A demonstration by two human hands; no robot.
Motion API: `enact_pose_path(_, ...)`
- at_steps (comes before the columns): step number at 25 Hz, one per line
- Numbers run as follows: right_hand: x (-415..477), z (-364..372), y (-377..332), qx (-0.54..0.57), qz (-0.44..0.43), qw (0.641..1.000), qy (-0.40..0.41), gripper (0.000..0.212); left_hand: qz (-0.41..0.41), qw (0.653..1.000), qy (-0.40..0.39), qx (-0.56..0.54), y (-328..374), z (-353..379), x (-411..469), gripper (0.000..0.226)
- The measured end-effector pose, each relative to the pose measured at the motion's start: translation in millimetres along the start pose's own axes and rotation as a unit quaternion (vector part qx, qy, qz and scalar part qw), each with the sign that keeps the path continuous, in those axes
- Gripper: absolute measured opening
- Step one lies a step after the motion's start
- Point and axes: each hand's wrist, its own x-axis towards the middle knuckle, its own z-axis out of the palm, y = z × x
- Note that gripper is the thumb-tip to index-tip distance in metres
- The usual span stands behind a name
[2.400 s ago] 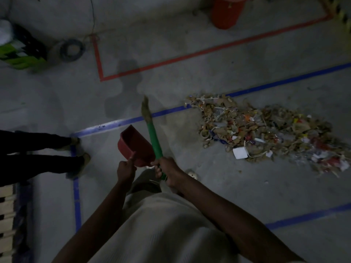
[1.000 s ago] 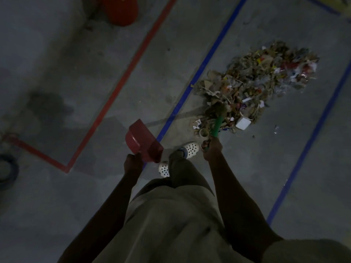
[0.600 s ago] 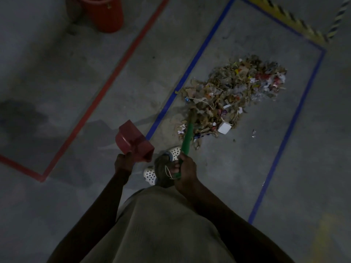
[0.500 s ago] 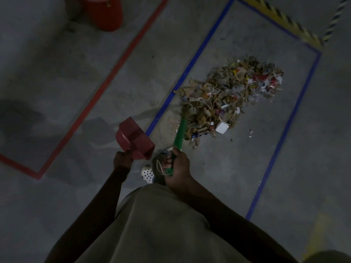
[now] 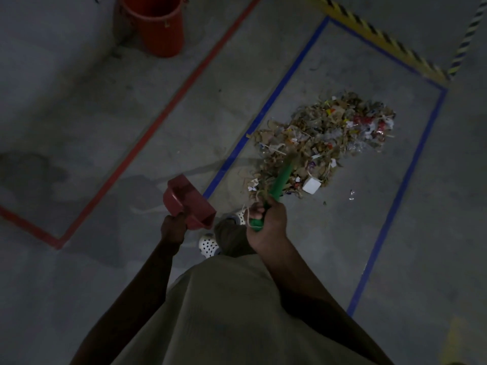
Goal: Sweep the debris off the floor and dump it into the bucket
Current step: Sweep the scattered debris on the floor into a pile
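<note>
A loose heap of debris (image 5: 324, 143) (cardboard scraps, paper bits, red and white fragments) is spread on the grey floor (image 5: 342, 233). A green-handled broom (image 5: 282, 180) is tilted into its near edge. A red dustpan (image 5: 188, 204) is held clear of the floor, beside the heap. A red bucket (image 5: 158, 27) is stood upright, well apart.

One head-worn camera (wide-angle) looked forward and steeply down. The person's torso (image 5: 232, 312) sat nearest; the floor (image 5: 79, 114) lay farther.
</note>
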Motion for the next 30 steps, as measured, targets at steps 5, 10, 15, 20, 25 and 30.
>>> enact_pose_path(5,1.4,-20.6,6.0,-0.043,-0.002,0.999,0.027,0.032,0.013,1.0,-0.017,0.002,1.0,11.6,-14.6,0.037)
enact_pose_path(10,16.9,-35.2,22.5,-0.191,0.02,0.98,0.061,0.034,0.026,0.998,-0.038,0.05,0.5,12.6,-14.9,0.028)
enact_pose_path(15,39.8,-67.8,34.5,-0.587,0.006,0.81,-0.003,0.024,0.019,0.999,0.029,-0.007,-6.9,4.8,-20.4,0.042)
enact_pose_path(20,65.7,-83.9,26.0,-0.837,-0.098,0.524,-0.122,0.036,-0.012,0.997,0.078,-0.002,-25.3,-7.4,-24.7,0.046)
enact_pose_path(25,105.0,-84.9,31.2,-0.943,-0.124,0.271,-0.149,0.06,-0.024,0.996,0.085,0.003,-36.8,-10.9,-29.0,0.048)
enact_pose_path(30,152.2,-81.9,21.6,-0.853,-0.02,0.521,0.026,0.05,-0.042,0.995,0.086,0.042,-43.6,-13.2,-16.4,0.052)
